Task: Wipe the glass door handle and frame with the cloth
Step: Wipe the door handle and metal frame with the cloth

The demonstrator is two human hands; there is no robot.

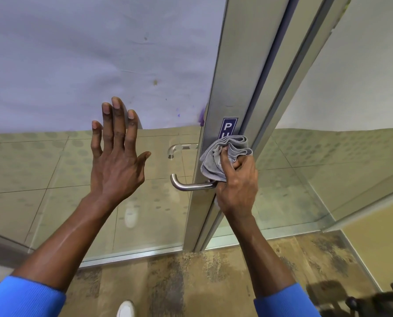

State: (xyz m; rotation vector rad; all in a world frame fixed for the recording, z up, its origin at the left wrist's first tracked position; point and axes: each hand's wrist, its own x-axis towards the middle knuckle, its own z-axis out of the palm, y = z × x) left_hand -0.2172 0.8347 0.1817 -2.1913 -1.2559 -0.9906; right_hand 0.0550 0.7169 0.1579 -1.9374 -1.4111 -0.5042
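Right now, at centre frame, the right hand (236, 179) clutches the crumpled grey cloth (225, 156) against the brushed aluminium door frame (216, 115), at the base of the curved steel lever handle (188, 184). The left hand (115, 154) is spread open, seemingly flat on the glass. Frame-wiping appears under way; next, the cloth should wrap along the lever.

A small blue sign (229, 128) with white letters is stuck on the metal door frame (234, 65). You can read a big "P" and the top of a "U" under it. The grey cloth (225, 156) hides the rest of the word
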